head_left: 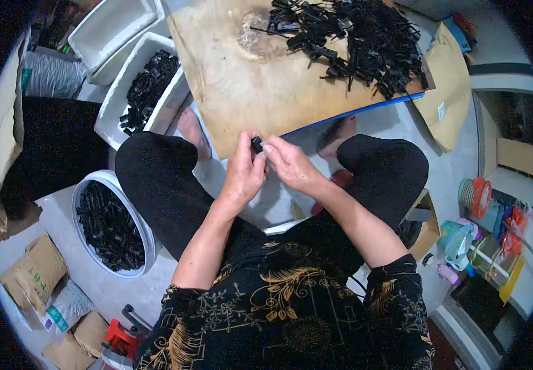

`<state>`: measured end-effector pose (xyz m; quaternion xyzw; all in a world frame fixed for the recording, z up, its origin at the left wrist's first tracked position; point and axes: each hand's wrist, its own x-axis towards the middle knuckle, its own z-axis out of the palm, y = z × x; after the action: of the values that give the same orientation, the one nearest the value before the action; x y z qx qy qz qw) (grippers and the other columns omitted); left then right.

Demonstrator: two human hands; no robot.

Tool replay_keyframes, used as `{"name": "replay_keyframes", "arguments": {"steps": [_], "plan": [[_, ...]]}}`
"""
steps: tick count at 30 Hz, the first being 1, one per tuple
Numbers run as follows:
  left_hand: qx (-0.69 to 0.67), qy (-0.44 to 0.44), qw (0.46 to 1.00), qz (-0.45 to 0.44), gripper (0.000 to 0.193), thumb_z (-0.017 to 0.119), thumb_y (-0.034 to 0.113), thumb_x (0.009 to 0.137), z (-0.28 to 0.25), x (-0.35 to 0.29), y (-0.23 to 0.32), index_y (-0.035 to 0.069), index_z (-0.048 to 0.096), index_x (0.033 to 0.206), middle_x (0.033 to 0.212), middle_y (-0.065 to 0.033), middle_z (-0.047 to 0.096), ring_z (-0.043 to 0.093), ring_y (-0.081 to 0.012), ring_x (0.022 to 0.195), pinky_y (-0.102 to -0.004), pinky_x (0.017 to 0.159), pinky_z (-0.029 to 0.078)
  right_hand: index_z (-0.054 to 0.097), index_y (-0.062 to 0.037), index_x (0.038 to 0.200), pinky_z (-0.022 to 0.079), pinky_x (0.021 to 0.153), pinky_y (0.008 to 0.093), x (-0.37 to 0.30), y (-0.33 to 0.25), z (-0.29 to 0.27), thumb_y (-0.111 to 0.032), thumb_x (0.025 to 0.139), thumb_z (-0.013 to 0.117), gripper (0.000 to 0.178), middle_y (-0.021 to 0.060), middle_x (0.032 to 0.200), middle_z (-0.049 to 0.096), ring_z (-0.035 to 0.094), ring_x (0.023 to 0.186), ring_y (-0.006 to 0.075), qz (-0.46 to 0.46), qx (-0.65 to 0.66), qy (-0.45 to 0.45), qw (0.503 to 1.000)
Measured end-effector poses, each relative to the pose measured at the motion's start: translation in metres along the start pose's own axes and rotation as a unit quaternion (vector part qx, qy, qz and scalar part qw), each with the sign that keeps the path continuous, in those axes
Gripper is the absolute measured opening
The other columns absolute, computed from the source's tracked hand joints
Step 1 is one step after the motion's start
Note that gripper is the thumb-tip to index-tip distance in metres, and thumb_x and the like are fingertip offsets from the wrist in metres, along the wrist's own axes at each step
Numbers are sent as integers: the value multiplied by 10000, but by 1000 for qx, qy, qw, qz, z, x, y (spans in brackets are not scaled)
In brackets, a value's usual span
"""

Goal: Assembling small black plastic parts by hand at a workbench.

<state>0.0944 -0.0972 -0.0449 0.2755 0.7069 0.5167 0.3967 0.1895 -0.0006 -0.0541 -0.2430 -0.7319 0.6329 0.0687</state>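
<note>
Head view: we see a small black part point(256, 145) up b/w the L hand point(246, 169) and the R hand point(290, 163), right at the fingertips. It's in front of the person's tummy, b/w the two bent knees, near the close edge of a big tan board point(229, 86). L hand is curled, w/ thumb & fingers pinching the part. R hand is curled too, w/ thumb & fingertips on the part's R side.

The part looks dark, stubby & a bit shiny. Fingers hide most of it, so we can't tell its full shape.

We also see lots of black pcs: a messy pile point(380, 46) on the board's far R side, some more in a long white foam box point(109, 117) up on the L, & a heap in a round white tub point(150, 246) by the L knee.
</note>
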Motion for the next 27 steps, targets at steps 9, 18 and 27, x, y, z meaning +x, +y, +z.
{"name": "replay_keyframes", "arguments": {"steps": [9,18,27], "plan": [[25,29,994,100,285,506,9,816,-2,6,-2,45,381,1069,674,-96,523,552,-154,552,-284,472,415,508,-13,918,417,585,335,4,-6,-7,-234,901,469,225,108,698,537,512,631,175,-1,-44,31,999],[-608,225,759,-61,337,423,114,879,-177,94,32,-119,352,1111,1096,-308,455,533,-385,946,-449,816,480,515,-66,998,468,638,438,57,-38,-133,-199,775,568,266,208,765,598,588,744,374,-81,-409,254,872],[-499,185,837,-125,438,417,225,908,-152,83,56,-96,315,1188,1147,-291,448,545,-348,942,-352,722,515,448,-100,1033,454,654,493,74,-39,-154,-240,797,547,292,209,774,605,587,779,385,29,-545,179,819]]}}
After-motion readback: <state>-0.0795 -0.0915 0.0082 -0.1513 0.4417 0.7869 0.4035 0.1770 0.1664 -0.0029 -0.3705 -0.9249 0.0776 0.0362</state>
